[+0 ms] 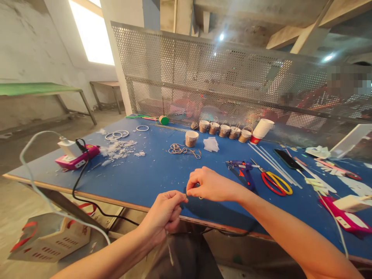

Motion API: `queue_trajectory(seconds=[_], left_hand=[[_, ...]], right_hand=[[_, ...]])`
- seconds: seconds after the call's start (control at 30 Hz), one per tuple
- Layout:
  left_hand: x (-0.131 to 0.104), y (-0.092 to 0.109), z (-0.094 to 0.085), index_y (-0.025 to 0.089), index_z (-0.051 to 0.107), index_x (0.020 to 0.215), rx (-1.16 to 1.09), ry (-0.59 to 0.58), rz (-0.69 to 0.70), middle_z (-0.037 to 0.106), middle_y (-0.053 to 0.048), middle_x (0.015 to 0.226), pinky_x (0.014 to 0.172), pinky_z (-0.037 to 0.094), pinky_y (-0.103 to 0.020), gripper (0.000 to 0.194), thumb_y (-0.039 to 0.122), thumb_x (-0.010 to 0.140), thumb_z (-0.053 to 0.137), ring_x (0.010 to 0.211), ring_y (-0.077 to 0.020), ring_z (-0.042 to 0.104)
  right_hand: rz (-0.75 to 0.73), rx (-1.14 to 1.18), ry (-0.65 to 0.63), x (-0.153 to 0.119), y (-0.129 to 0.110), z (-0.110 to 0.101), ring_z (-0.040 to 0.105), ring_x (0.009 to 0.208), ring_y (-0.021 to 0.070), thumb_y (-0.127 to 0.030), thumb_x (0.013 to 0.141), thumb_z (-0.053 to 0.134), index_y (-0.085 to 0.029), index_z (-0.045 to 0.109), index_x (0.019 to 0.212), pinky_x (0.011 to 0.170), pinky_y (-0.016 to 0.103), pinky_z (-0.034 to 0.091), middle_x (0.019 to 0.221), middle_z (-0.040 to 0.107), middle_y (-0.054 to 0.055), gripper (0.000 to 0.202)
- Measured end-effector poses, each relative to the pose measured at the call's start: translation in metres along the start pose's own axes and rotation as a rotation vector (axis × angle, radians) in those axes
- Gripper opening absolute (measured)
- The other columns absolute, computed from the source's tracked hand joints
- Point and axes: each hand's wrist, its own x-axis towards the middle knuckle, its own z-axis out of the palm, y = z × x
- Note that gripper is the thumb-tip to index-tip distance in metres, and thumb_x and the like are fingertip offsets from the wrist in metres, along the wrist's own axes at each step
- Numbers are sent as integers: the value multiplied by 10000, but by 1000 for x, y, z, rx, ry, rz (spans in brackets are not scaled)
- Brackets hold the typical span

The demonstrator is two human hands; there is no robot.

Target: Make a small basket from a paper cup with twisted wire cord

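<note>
Both hands are nearer than the front cup [192,138]. The left hand [167,211] pinches thin string [170,250], which hangs down. The right hand [211,186] has finger and thumb pressed together; I can't tell on what. The front cup and the row of five cups [224,131] behind it, to its right, look brown below, maybe done. The stacked cups [263,128] farther right look plain, maybe not begun.

Thin pale cord [170,250], loose end downward
</note>
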Motion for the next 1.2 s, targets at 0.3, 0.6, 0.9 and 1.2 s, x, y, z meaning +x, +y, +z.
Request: queue_trajectory(seconds=[0.3, 0.6, 0.9, 1.2], left_hand=[[2, -8, -2, 148, 580, 627, -280, 15, 30, 203, 136, 442, 284, 91, -115, 240, 331, 589, 731, 381, -8, 82], [5, -16, -2, 132, 588, 647, -378, -146, -12, 268, 130, 452, 283, 90, -114, 280, 340, 585, 765, 368, 5, 81], [2, -7, 0, 131, 658, 844, -272, -204, 110, 534, 28, 490, 332, 251, -128, 254, 325, 693, 722, 382, -36, 360], [9, -5, 1, 81, 725, 650, -385, -156, 204, 718, -73, 757, 739, 551, -198, 144, 203, 621, 796, 711, -121, 642]], right_hand=[[-85, -196, 551, -26, -4, 48, 525, 716, 153, -132, 850, 597, -190, 700, 755, 666, 308, 301, 737, 668, 20, 151], [225, 868, 464, -28, 11, 69, 585, 738, 159, -290, 738, 675, -196, 740, 700, 700, 279, 416, 747, 681, 19, 121], [466, 1324, 261, -24, 22, 62, 285, 404, 42, -384, 484, 853, -147, 681, 576, 434, 231, 158, 407, 448, -70, 307], [397, 1140, 184, -24, 31, 57, 389, 429, 79, -432, 564, 807, -146, 688, 635, 459, 244, 293, 432, 493, -54, 318]])
